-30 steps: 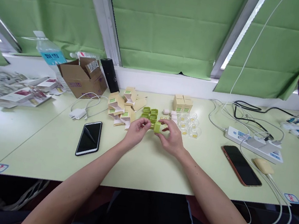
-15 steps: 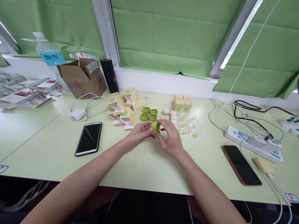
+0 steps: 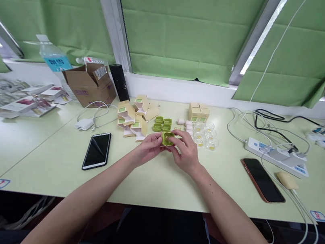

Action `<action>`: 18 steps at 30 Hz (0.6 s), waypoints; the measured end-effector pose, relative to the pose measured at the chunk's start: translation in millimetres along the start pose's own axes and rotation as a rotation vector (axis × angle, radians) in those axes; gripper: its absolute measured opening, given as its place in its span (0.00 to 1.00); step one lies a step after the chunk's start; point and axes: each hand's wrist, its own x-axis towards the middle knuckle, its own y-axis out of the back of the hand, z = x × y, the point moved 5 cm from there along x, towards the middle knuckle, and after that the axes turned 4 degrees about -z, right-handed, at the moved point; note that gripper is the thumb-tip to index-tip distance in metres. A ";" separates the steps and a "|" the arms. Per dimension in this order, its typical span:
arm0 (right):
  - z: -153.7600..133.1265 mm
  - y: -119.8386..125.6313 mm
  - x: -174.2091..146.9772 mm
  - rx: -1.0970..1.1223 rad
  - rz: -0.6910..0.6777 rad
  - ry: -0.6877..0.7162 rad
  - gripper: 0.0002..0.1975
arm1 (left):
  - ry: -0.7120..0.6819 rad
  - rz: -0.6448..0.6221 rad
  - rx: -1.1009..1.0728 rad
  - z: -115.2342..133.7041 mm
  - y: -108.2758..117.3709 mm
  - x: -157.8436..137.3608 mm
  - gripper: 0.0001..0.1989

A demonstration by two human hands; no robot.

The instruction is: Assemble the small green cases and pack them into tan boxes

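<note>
L hand: grasping the left hand's [image 3: 150, 146] share of a green cup [image 3: 165, 141], thumb & fingers on its L side.
R hand: right hand [image 3: 186, 151] at same cup, fingertips at its open top (can't tell if pinching the wall or sth small inside).
Cup: held btwn both hands, mouth twd camera, above front-centre of table [image 3: 165, 187].
Spare cups: four green cups [image 3: 158, 128] grouped just behind the held one.
Small bits: tiny yellowish pcs [image 3: 177, 128] near R fingers; pale pink pcs [image 3: 189, 128] next to them.
Clear domes: cluster of transparent domes [image 3: 211, 144], R of pink pcs.
Cartons: opened cartons [image 3: 126, 111] heaped L of cups; closed boxes [image 3: 198, 113] side by side at back.
Phones: white-framed phone [image 3: 97, 151] L, orange-edged phone [image 3: 262, 180] R.
Power: white power strip [image 3: 276, 157] w/ plugs, behind R phone.
</note>
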 end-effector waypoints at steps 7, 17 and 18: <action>-3.4 2.2 0.1 0.055 0.039 0.041 0.11 | 0.006 -0.022 -0.015 0.9 -2.3 -0.8 0.21; -4.1 0.0 1.3 0.073 0.002 0.015 0.13 | -0.007 -0.006 -0.022 2.8 -2.3 -0.3 0.22; -3.9 -0.1 1.0 0.073 0.003 0.016 0.13 | -0.008 -0.006 -0.023 2.9 -2.5 -0.2 0.22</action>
